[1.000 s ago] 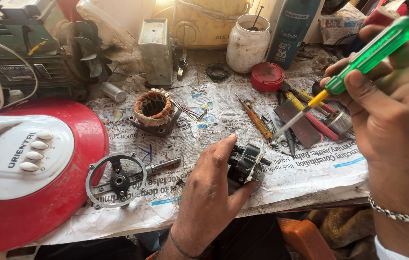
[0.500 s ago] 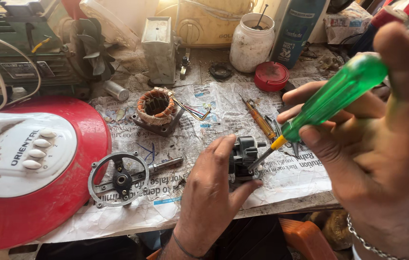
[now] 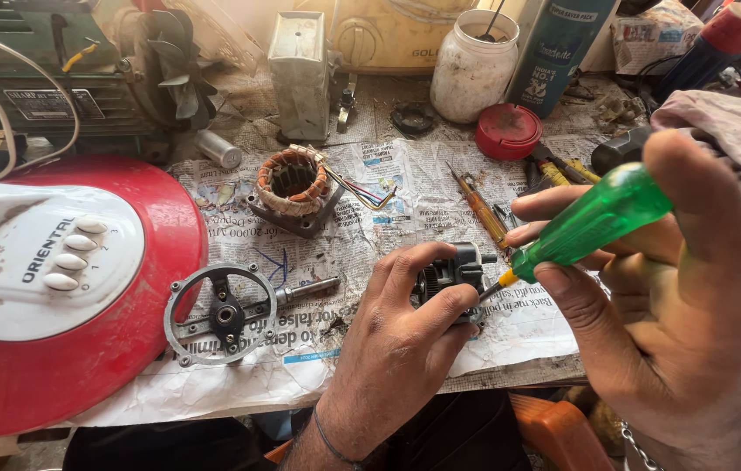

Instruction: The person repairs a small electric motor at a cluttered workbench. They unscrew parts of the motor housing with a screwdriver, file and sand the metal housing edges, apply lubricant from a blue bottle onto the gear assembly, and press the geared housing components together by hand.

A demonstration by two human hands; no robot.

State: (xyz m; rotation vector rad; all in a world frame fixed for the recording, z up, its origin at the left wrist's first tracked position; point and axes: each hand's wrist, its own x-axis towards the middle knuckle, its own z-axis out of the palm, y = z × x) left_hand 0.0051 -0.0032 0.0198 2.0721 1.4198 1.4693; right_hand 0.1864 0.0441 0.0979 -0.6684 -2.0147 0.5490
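My left hand (image 3: 392, 349) grips a small black gearbox part (image 3: 453, 272) just above the newspaper at the bench's front edge. My right hand (image 3: 658, 296) holds a screwdriver with a green translucent handle (image 3: 593, 222); its tip touches the right side of the black part. A copper-wound motor stator (image 3: 290, 185) with coloured wires lies on the newspaper behind the hands. A round grey metal bracket with a shaft (image 3: 224, 314) rests to the left of my left hand.
A red and white fan base (image 3: 56, 288) with push buttons fills the left. At the back stand a white jar (image 3: 472, 65), a blue spray can (image 3: 558, 52), a red lid (image 3: 508, 131), a grey metal box (image 3: 300, 70) and a green machine (image 3: 47, 70). Pliers and an orange screwdriver (image 3: 479, 209) lie at right.
My right hand came down and left from the upper right, bringing the screwdriver tip onto the black part. My left hand kept hold of the part.
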